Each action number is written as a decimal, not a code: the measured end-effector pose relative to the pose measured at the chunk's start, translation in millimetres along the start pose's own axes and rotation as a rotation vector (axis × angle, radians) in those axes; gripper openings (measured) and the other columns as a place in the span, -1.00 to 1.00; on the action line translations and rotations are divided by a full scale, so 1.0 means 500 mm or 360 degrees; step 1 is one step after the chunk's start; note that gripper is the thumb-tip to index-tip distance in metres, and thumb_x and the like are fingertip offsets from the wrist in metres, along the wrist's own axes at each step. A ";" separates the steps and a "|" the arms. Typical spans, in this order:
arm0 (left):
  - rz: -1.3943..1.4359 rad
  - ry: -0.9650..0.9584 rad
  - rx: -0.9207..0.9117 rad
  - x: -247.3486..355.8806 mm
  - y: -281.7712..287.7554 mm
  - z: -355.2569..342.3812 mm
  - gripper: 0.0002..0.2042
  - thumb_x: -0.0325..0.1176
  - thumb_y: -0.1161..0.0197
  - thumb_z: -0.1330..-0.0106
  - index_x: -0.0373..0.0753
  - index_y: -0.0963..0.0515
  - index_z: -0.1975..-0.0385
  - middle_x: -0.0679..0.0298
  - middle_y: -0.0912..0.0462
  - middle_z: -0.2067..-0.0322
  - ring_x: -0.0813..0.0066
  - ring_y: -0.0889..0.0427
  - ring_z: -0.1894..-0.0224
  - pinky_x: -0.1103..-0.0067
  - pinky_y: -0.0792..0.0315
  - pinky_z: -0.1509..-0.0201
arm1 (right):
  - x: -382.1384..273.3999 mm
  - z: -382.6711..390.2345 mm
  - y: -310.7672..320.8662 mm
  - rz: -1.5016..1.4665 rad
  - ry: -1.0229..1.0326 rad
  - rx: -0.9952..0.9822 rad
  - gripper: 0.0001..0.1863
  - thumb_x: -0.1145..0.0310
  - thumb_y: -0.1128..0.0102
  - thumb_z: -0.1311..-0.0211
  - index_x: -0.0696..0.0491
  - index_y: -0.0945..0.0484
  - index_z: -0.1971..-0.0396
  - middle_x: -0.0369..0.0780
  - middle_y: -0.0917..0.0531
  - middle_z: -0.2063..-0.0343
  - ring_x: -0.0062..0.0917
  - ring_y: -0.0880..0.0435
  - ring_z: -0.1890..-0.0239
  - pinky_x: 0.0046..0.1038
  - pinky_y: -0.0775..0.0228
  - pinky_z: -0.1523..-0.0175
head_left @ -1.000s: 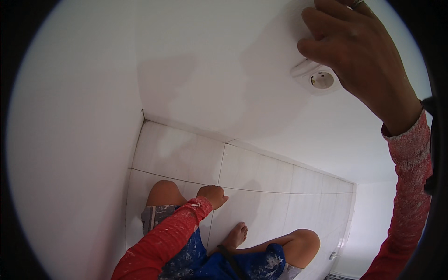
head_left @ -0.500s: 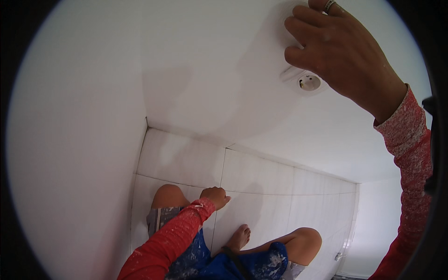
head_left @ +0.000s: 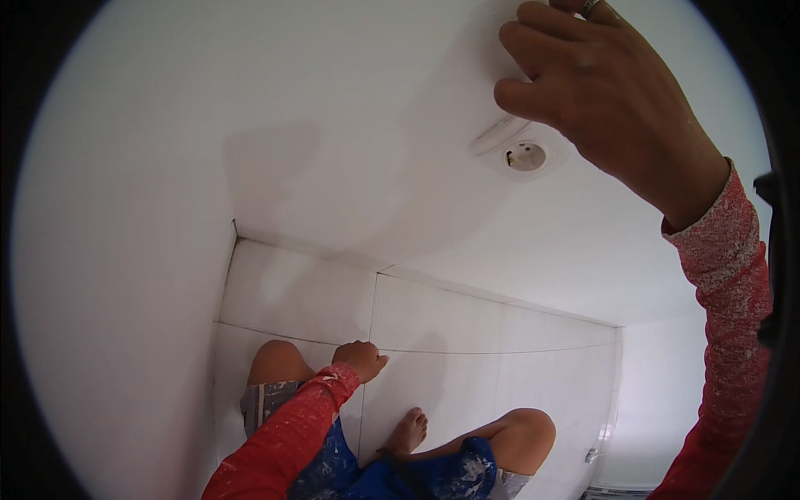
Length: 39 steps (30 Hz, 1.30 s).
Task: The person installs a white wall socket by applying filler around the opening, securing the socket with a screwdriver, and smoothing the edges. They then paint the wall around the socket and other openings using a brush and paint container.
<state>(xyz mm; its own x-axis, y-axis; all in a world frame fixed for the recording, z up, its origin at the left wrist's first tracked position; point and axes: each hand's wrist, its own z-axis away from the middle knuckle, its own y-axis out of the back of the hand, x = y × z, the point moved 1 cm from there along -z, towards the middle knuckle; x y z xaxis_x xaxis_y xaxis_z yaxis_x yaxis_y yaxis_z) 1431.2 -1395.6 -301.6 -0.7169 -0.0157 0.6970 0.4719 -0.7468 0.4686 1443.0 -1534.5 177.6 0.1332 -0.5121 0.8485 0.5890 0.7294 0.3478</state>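
My right hand (head_left: 583,92) is raised against the white wall (head_left: 367,92) at the upper right. Its fingers are bent and closed, with a ring on one of them; the palm side is hidden, so whatever they may hold cannot be made out. Just below this hand sits a round white wall socket (head_left: 526,156), with a shallow pale ridge beside it. My left hand (head_left: 361,360) is closed in a fist beside my left knee, above the tiled floor (head_left: 433,317). Nothing sticks out of that fist. Both red sleeves are speckled with white.
A second white wall (head_left: 108,250) meets the first in a corner at the left. A low tiled skirting (head_left: 500,303) runs along the wall's foot. My bare foot (head_left: 408,429) and bent knees are below. A small metal fitting (head_left: 592,455) shows at the lower right.
The socket, corner and floor have shifted left in the picture, with the view. My right hand has stayed near the same place in the picture, now farther right relative to the socket. My left fist remains by the knee.
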 end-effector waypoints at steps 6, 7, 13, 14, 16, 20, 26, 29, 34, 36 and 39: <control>-0.0011 -0.0003 0.0040 0.002 0.004 0.006 -0.58 0.06 -0.10 -0.39 -0.15 -0.75 0.25 0.14 -0.78 0.26 0.14 -0.74 0.15 0.26 -0.58 0.00 | 0.008 0.010 -0.009 -0.0044 -0.0066 0.0162 -0.83 0.40 -0.29 -0.13 -0.01 -0.53 0.62 -0.35 -0.34 0.61 -0.58 -0.46 0.35 -0.46 -0.44 -0.10; 0.0003 -0.0008 0.0042 0.002 0.003 0.006 -0.58 0.06 -0.10 -0.39 -0.15 -0.75 0.26 0.14 -0.77 0.26 0.14 -0.74 0.15 0.26 -0.58 0.00 | 0.009 0.014 -0.012 -0.0055 -0.0068 0.0153 -0.84 0.41 -0.29 -0.14 0.00 -0.54 0.60 -0.36 -0.35 0.61 -0.59 -0.46 0.36 -0.47 -0.44 -0.07; 0.0024 -0.0001 0.0049 -0.002 0.000 0.003 -0.58 0.07 -0.10 -0.39 -0.15 -0.75 0.27 0.14 -0.77 0.26 0.14 -0.74 0.15 0.26 -0.57 -0.02 | 0.005 0.033 -0.059 0.0033 -0.0155 0.0486 -0.80 0.56 -0.40 -0.04 -0.05 -0.59 0.38 -0.29 -0.50 0.40 -0.46 -0.55 0.21 -0.29 -0.39 -0.07; 0.0025 -0.0004 0.0053 -0.002 -0.001 0.003 -0.58 0.07 -0.10 -0.39 -0.15 -0.75 0.27 0.14 -0.77 0.26 0.13 -0.74 0.14 0.26 -0.57 -0.02 | 0.003 0.041 -0.067 0.0012 -0.0198 0.0497 -0.78 0.57 -0.40 -0.04 -0.07 -0.60 0.36 -0.29 -0.50 0.40 -0.46 -0.55 0.21 -0.29 -0.38 -0.07; 0.0031 -0.0010 0.0095 -0.004 -0.002 0.004 -0.57 0.08 -0.10 -0.38 -0.14 -0.75 0.29 0.14 -0.77 0.28 0.12 -0.74 0.17 0.24 -0.57 0.01 | -0.002 0.056 -0.080 -0.0047 -0.0296 0.0503 -0.77 0.56 -0.40 -0.04 -0.08 -0.61 0.34 -0.29 -0.50 0.40 -0.46 -0.56 0.22 -0.29 -0.38 -0.06; 0.0050 -0.0045 0.0193 -0.010 -0.008 0.001 -0.56 0.09 -0.09 -0.38 -0.14 -0.74 0.33 0.12 -0.76 0.34 0.10 -0.74 0.22 0.20 -0.57 0.05 | -0.016 0.083 -0.093 -0.0107 -0.0485 0.0571 -0.78 0.54 -0.41 -0.06 -0.07 -0.62 0.31 -0.30 -0.51 0.40 -0.46 -0.55 0.25 -0.34 -0.37 -0.05; 0.0053 -0.0171 0.0267 -0.022 -0.035 -0.032 -0.67 -0.07 -0.06 -0.43 -0.13 -0.70 0.17 0.10 -0.74 0.22 0.09 -0.71 0.14 0.19 -0.55 0.04 | -0.060 0.160 -0.122 -0.0323 -0.0949 0.0606 -0.88 0.50 -0.35 -0.14 -0.04 -0.59 0.39 -0.31 -0.49 0.48 -0.45 -0.52 0.33 -0.30 -0.32 0.07; 0.0161 -0.0431 0.0625 -0.008 -0.018 -0.018 -0.75 -0.22 -0.09 -0.44 -0.11 -0.66 0.08 0.10 -0.71 0.19 0.09 -0.69 0.15 0.22 -0.54 0.08 | -0.135 0.246 -0.121 -0.0806 -0.1370 0.0598 -0.91 0.54 -0.30 -0.16 0.05 -0.58 0.38 -0.24 -0.46 0.50 -0.35 -0.48 0.36 -0.33 -0.28 0.17; 0.0463 -0.0366 0.1380 0.065 0.152 0.056 -0.81 -0.25 -0.29 -0.37 -0.17 -0.70 0.15 0.20 -0.56 0.47 0.24 -0.58 0.42 0.43 -0.47 0.29 | -0.391 0.333 -0.114 -0.1879 -0.1741 0.0489 -0.85 0.66 -0.30 -0.01 0.10 -0.60 0.41 -0.17 -0.48 0.53 -0.26 -0.49 0.46 -0.30 -0.30 0.38; 0.0576 -0.0701 0.1902 0.114 0.267 0.081 -0.83 -0.26 -0.32 -0.36 -0.19 -0.68 0.18 0.27 -0.42 0.55 0.36 -0.45 0.50 0.46 -0.36 0.41 | -0.483 0.342 -0.120 -0.2276 -0.1846 0.0377 -0.85 0.63 -0.33 -0.02 0.11 -0.61 0.38 -0.17 -0.52 0.50 -0.27 -0.57 0.45 -0.33 -0.40 0.36; 0.0592 -0.0984 0.2306 0.199 0.405 0.116 -0.84 -0.39 -0.33 -0.35 -0.25 -0.65 0.13 0.32 -0.35 0.54 0.52 -0.33 0.51 0.55 -0.26 0.44 | -0.568 0.362 -0.130 -0.2641 -0.2002 0.0168 -0.88 0.62 -0.33 -0.09 0.12 -0.62 0.37 -0.17 -0.55 0.48 -0.28 -0.60 0.44 -0.36 -0.43 0.35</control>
<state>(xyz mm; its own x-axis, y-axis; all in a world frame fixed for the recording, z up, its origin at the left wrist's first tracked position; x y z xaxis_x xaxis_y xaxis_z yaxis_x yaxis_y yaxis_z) 1485.4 -1509.8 -105.8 -0.3218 0.4807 0.8157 0.8827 0.4639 0.0748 1222.7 -1354.3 -13.9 -0.8709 -0.0780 -0.4852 -0.4896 0.0509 0.8705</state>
